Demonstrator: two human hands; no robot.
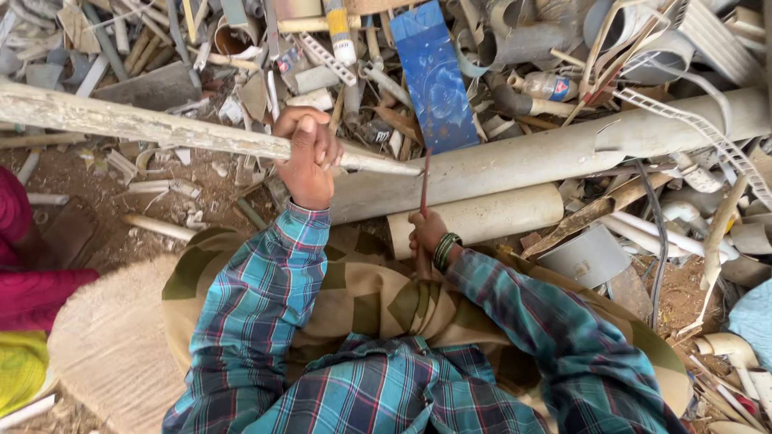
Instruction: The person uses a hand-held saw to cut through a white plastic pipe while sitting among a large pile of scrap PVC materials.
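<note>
Gripping: the left hand, at centre left of the frame, has its fingers clenched round a long, dirty pale pipe that runs in from the left edge.
Tool: the right hand, at centre, is closed round a thin reddish blade, which stands upright, its tip near the pipe's jagged end.
Doing it well: probably keep the pipe braced and the blade clear of the left fingers.
Surroundings: plastic scrap fills the upper frame, and a wide grey pipe lies at right.

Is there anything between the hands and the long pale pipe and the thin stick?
Nothing visible: the left hand already grips the long pale pipe, and the right hand holds the thin stick upright.
</note>
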